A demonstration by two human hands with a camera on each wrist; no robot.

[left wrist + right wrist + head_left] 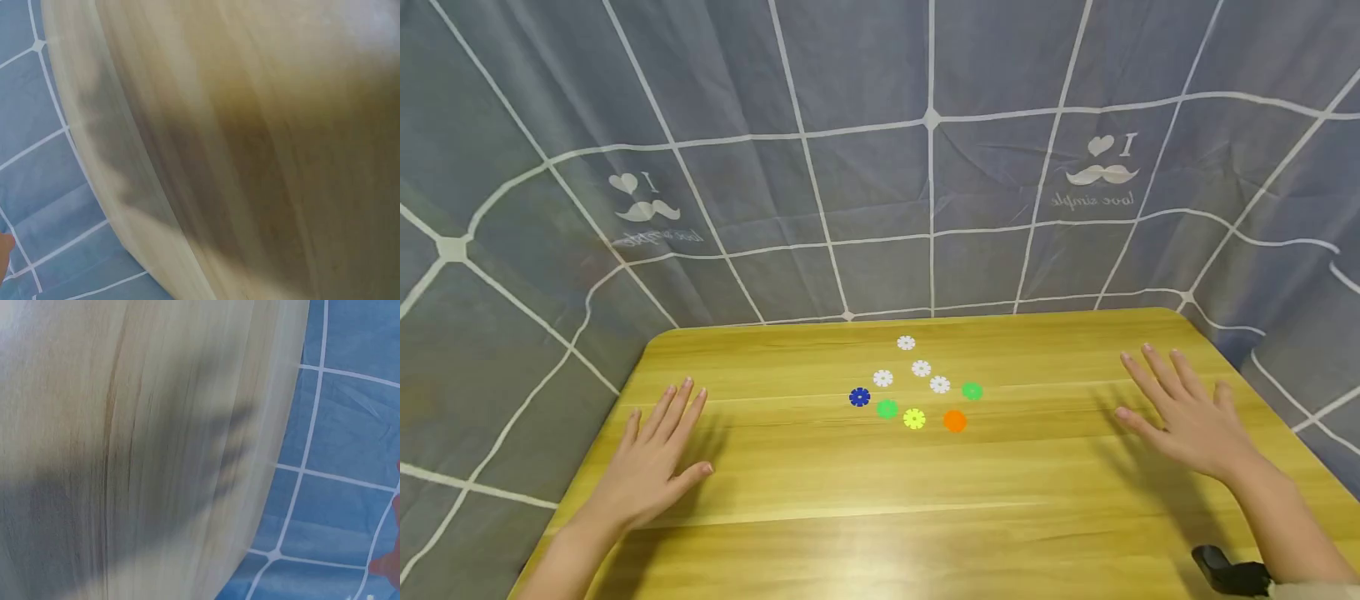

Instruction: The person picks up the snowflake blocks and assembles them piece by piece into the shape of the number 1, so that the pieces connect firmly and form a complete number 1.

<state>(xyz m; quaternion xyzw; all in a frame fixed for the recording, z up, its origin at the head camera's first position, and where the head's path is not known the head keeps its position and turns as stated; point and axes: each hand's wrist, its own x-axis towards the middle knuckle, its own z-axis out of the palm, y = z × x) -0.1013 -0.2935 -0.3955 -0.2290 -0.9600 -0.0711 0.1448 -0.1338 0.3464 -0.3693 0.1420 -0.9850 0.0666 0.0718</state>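
Note:
My left hand hovers over the left side of the table with its fingers spread and nothing in them. On the right side my right hand is held the same way, its shadow falling on the wood. Between the hands, nearer the far edge, lie several small notched plastic discs: a blue disc, a yellow-green disc, an orange disc, two green discs and several white discs. Neither hand touches a disc. Each wrist view catches only a bit of a hand at its outer edge.
The wooden table has rounded far corners. A grey-blue curtain with white grid lines surrounds its back and sides. A black strap-like piece sits by the right wrist, next to a light sleeve.

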